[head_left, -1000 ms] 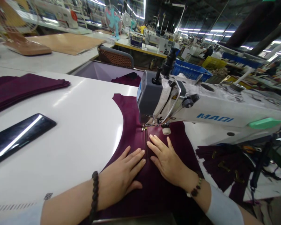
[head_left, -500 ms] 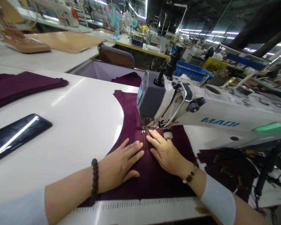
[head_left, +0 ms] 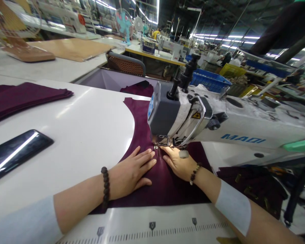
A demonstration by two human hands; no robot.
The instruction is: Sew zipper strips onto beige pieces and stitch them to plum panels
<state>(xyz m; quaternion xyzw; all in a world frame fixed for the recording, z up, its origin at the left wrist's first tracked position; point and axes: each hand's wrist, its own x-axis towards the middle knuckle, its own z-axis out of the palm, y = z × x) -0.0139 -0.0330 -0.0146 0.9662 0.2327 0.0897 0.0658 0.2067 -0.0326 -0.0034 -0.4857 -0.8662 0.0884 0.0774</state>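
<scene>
A dark maroon fabric panel point(head_left: 165, 189) lies flat on the white table, passing under the presser foot point(head_left: 156, 147) of a sewing machine point(head_left: 193, 115). My left hand point(head_left: 132, 173) rests palm down on the panel, fingers stretched out, their tips just left of and below the foot. On the other side, my right hand point(head_left: 179, 162) lies on the cloth with its fingers extended toward the needle area. Its fingertips are partly hidden beneath the machine head. Between the hands a narrow seam or slit runs down from the foot.
A stack of maroon pieces point(head_left: 27, 98) and a black glossy phone-like slab point(head_left: 17, 152) lie at left. More dark fabric point(head_left: 251, 186) sits at right below the machine arm. A printed ruler point(head_left: 152, 232) runs along the front edge. Behind stands a blue crate point(head_left: 209, 80).
The fabric has moved forward under the foot, baring more of the ruler at the front edge. My right hand has gone forward, farther under the machine head. The view has shifted slightly.
</scene>
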